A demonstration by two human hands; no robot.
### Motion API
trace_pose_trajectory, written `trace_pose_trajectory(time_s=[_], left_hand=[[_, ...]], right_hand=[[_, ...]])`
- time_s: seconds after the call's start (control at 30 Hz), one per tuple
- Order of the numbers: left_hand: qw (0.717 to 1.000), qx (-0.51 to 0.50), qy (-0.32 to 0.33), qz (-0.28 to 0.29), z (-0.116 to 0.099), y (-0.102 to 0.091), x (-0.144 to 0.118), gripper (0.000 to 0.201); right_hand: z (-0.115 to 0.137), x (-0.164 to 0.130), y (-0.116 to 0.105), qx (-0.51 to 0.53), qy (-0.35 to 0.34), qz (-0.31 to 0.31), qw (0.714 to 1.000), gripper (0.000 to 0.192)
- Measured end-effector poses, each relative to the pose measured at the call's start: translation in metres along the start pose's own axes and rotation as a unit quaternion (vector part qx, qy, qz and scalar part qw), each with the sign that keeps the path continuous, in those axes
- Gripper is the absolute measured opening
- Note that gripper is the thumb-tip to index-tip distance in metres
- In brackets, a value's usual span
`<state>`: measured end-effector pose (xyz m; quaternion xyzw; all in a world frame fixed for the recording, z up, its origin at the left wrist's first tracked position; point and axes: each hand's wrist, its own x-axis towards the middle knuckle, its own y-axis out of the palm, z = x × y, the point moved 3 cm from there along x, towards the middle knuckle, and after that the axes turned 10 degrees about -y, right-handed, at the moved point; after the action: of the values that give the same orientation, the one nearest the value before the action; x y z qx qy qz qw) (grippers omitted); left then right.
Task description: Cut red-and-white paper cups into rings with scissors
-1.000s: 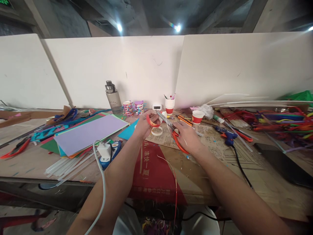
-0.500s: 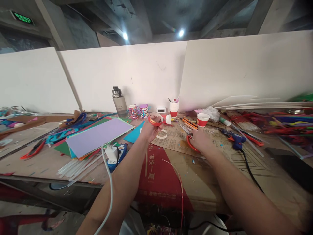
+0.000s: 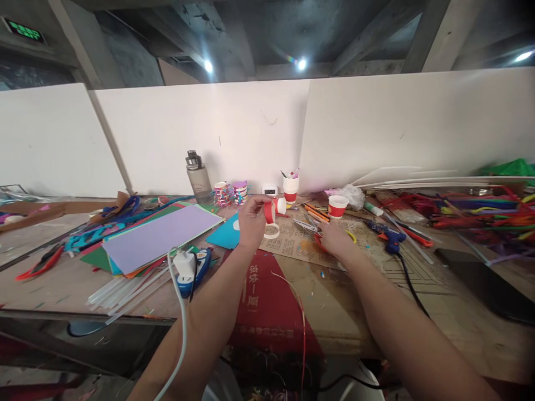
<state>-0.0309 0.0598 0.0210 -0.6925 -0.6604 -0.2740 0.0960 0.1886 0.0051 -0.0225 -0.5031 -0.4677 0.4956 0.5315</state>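
In the head view, the left hand point(image 3: 251, 221) is raised a little above the table point(image 3: 62, 267), its fingers pinched closed on a red paper strip point(image 3: 268, 212) that stands roughly upright between fingertips and thumb. Just below that hand a white paper ring point(image 3: 271, 231) lies on a printed sheet of brown cardboard point(image 3: 292, 245). The right hand point(image 3: 334, 240) rests low on the same cardboard, closed around the orange handles of a pair of scissors point(image 3: 308, 226), whose metal blades point left toward the left hand and lie on or just over the sheet; whether the blades are parted is too small to tell. A red and white paper cup point(image 3: 336, 206) stands just beyond the right hand, and a taller cup with pens point(image 3: 290, 188) stands behind the strip by the white partition. To the right lies a blue glue gun point(image 3: 390, 238) with its black cord trailing toward the table edge. On the left are a stack of coloured paper sheets point(image 3: 159, 236) with a lilac one on top, a grey water bottle point(image 3: 197, 178) behind it, a bundle of clear glue sticks point(image 3: 125, 287) near the front edge, and a white charger plug point(image 3: 184, 264) with its cable running down past the left forearm.
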Motion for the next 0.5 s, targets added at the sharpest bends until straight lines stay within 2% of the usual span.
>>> trace_pose_trajectory(time_s=[0.1,0.17,0.23,0.3,0.37,0.4,0.43,0.5], left_hand=[[0.995,-0.064,-0.070,0.010,0.005,0.005,-0.001,0.018],[0.983,-0.126,-0.135,0.011,0.012,0.008,-0.002,0.024],[0.966,-0.171,-0.193,0.021,0.020,0.012,-0.006,0.029],[0.956,-0.174,-0.231,0.039,0.028,0.018,-0.014,0.031],[0.957,-0.146,-0.241,0.070,0.034,0.025,-0.023,0.030],[0.959,-0.128,-0.242,0.081,0.037,0.029,-0.028,0.029],[0.961,-0.112,-0.239,0.086,0.040,0.032,-0.032,0.028],[0.961,-0.103,-0.238,0.098,0.043,0.037,-0.040,0.026]], right_hand=[[0.003,-0.005,-0.006,-0.009,0.001,-0.011,1.000,0.042],[0.009,-0.008,-0.014,0.006,0.005,-0.068,0.998,0.042],[0.017,-0.011,-0.022,0.092,-0.029,-0.161,0.982,0.045],[0.028,-0.013,-0.025,0.250,-0.116,-0.211,0.938,0.050],[0.039,-0.013,-0.023,0.395,-0.208,-0.183,0.876,0.056],[0.043,-0.014,-0.021,0.437,-0.235,-0.157,0.854,0.060],[0.047,-0.014,-0.019,0.458,-0.249,-0.137,0.842,0.065],[0.051,-0.015,-0.017,0.463,-0.259,-0.121,0.839,0.069]])
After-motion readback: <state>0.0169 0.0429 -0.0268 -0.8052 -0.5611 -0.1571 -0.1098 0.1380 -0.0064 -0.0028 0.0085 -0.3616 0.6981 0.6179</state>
